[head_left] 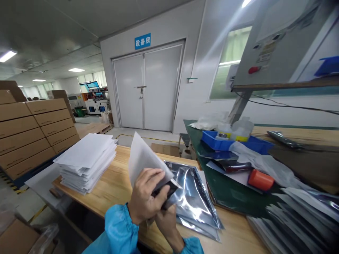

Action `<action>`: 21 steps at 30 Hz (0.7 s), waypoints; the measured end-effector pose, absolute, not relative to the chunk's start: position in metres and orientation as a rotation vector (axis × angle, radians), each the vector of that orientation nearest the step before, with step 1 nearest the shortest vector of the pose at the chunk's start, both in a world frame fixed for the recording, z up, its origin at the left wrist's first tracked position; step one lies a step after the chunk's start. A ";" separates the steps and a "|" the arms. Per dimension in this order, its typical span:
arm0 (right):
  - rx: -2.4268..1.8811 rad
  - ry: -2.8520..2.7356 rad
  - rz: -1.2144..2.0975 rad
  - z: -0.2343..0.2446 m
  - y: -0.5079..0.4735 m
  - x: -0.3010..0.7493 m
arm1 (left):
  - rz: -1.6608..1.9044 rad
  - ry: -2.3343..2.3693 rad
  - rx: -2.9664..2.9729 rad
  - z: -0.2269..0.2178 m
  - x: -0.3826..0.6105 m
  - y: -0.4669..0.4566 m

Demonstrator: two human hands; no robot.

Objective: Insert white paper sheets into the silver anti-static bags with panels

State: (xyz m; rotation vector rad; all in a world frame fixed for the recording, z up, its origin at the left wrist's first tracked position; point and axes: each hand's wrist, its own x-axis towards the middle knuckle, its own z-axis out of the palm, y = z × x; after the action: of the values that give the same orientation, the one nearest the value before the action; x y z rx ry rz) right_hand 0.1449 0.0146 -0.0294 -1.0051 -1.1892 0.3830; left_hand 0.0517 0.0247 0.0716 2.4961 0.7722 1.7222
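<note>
My left hand (147, 197) is closed around a thin white sleeve-like sheet (143, 157), tilted up above the wooden table. Out of the sheet's lower right end shows a dark flat panel (172, 189), partly hidden by my fingers. Just below, my right hand (168, 222) has its fingers closed at the lower end of that panel. Beside my hands, shiny silver film-covered panels (194, 192) lie stacked on the table. To the left stands a tall pile of white sheets or sleeves (88, 155).
A green-topped bench (230, 194) on the right bears a blue tray (212, 140) with bottles, an orange-red roll (261, 180) and plastic wrap. Another stack of sleeves (299, 222) sits front right. Cartons (53, 123) are piled at left, and closed double doors (148, 90) stand behind.
</note>
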 end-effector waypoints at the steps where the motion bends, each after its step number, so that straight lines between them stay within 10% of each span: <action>1: -1.031 -1.066 0.440 -0.026 0.013 0.147 | 1.731 0.785 2.425 0.063 0.050 0.024; 8: -1.123 -0.504 0.626 -0.008 0.003 0.175 | 1.654 1.069 0.876 0.011 0.012 0.047; 21: -0.991 -0.491 0.695 -0.021 0.007 0.171 | 1.140 0.814 0.772 -0.029 0.040 0.000</action>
State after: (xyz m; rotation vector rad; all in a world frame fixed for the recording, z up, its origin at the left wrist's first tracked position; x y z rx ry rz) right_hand 0.1710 0.0073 -0.0208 -0.9911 -0.4914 0.6955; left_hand 0.0400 -0.0003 -0.0292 0.7724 0.8137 1.1404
